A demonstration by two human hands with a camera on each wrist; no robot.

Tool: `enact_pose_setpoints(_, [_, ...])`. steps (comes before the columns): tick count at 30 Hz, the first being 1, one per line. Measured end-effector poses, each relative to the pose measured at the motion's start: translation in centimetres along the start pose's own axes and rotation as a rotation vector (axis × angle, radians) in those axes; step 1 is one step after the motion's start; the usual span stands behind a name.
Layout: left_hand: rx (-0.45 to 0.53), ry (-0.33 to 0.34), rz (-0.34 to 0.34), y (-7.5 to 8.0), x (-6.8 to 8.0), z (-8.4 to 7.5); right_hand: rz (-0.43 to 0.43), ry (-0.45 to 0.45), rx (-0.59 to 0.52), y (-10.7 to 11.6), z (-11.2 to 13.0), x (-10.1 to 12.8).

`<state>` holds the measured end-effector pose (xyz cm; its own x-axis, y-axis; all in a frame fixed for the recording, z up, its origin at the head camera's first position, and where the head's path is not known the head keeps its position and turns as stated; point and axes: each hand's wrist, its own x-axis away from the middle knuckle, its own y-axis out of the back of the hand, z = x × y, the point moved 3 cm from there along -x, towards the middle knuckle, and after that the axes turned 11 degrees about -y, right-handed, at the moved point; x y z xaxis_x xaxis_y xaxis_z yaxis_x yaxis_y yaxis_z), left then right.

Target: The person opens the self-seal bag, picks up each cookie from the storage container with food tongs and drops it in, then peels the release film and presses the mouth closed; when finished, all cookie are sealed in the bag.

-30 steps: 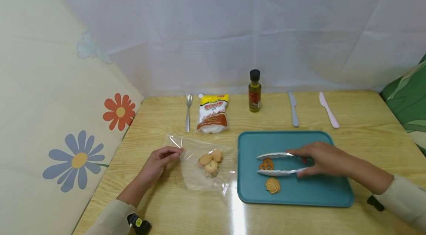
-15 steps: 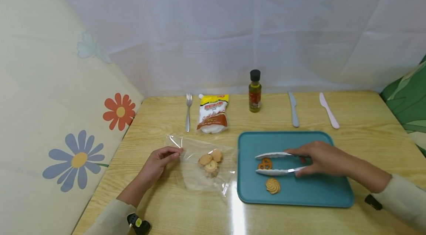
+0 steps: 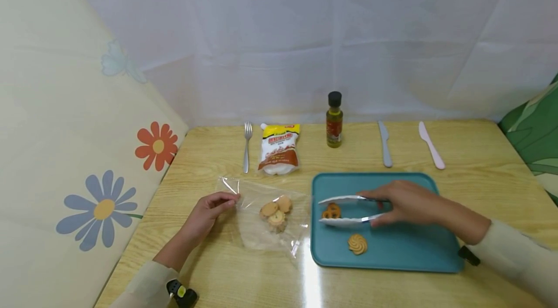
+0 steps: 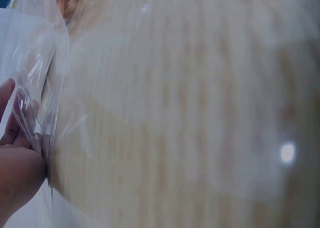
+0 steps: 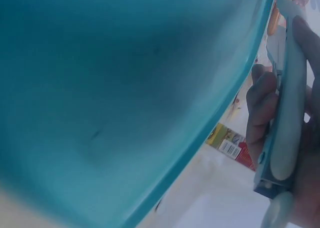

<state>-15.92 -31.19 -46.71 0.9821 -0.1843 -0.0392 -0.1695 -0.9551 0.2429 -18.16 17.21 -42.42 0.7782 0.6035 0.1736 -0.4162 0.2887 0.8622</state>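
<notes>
Across the lower frame, table [image 3: 479, 177]: wood, open room at lower centre.
Tray [image 3: 414, 250]: teal, lower right; its left rim lies just beside the bag.
Bag [image 3: 261, 221]: clear, centre, holding biscuits; left hand [image 3: 205, 216] pinches its corner.
Tongs [image 3: 344, 211]: right hand [image 3: 401, 204] squeezes them on a pretzel [image 3: 332, 211] near the tray's left rim.
Judgement: keep steady squeeze, lift clear of the rim, and mind the swirl cookie [image 3: 357, 244] below.
</notes>
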Motion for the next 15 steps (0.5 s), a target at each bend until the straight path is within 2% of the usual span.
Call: enact_pose_setpoints(15, [-0.010,0.013,-0.008,0.0,0.0,-0.1,0.006,0.095,0.027,-0.9,3.5,-3.5])
